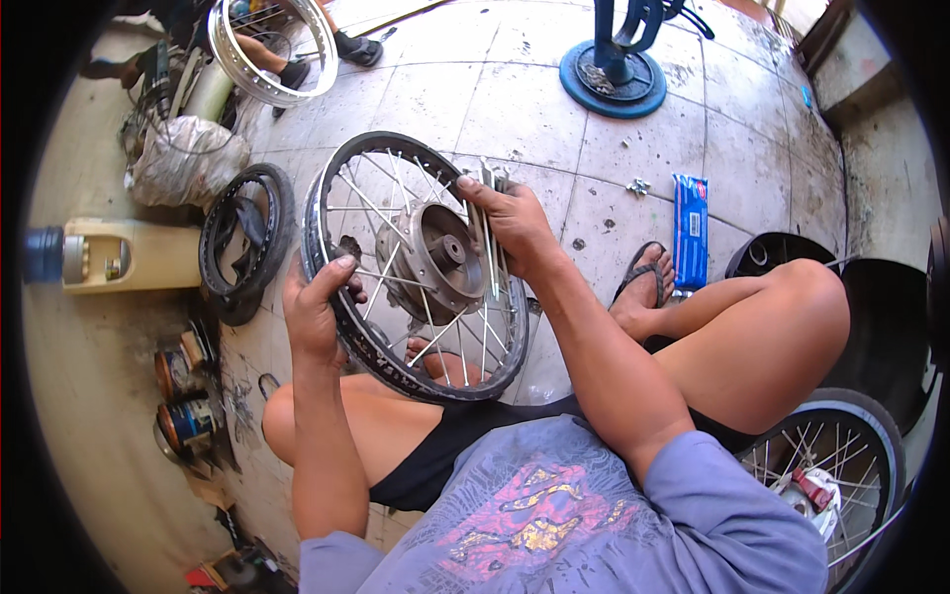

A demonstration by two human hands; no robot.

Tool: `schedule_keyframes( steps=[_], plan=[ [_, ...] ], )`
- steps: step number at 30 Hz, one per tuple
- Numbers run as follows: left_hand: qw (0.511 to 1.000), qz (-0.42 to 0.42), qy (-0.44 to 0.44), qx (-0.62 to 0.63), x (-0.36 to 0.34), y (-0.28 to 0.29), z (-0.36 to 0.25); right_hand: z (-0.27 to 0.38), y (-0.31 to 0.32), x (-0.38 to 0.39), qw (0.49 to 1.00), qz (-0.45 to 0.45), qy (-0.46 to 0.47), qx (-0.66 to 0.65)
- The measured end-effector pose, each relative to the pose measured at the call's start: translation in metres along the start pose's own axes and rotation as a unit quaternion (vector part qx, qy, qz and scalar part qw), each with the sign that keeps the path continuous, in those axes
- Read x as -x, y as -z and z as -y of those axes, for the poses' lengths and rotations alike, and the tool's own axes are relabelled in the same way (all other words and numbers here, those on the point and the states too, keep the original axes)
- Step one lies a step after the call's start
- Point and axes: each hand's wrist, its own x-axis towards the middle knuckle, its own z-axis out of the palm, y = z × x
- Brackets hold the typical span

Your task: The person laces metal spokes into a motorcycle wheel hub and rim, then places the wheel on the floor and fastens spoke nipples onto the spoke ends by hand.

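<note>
A spoked motorcycle wheel with a black rim is tilted above my lap. My left hand is closed around the left side of its rim, thumb on the inner face. At the centre sits a grey metal hub, laced to the rim by several thin spokes. My right hand is closed on a bundle of loose silver spokes at the wheel's upper right, to the right of the hub. The fingers behind the bundle are mostly hidden.
A silver rim and another person's feet are at the upper left. A tyre lies left. A blue round-based stand stands beyond, a blue packet right, and another spoked wheel lower right.
</note>
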Motion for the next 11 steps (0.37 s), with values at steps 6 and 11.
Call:
schedule_keyframes(
  steps=[6,11],
  plan=[
    [1.000,-0.006,-0.012,-0.003,-0.006,0.004,0.002,-0.012,-0.003,-0.005,0.969,0.007,0.176,0.175],
    [1.000,0.011,-0.004,-0.002,-0.013,0.004,0.000,-0.042,-0.012,0.000,0.910,-0.017,0.288,0.298]
  ],
)
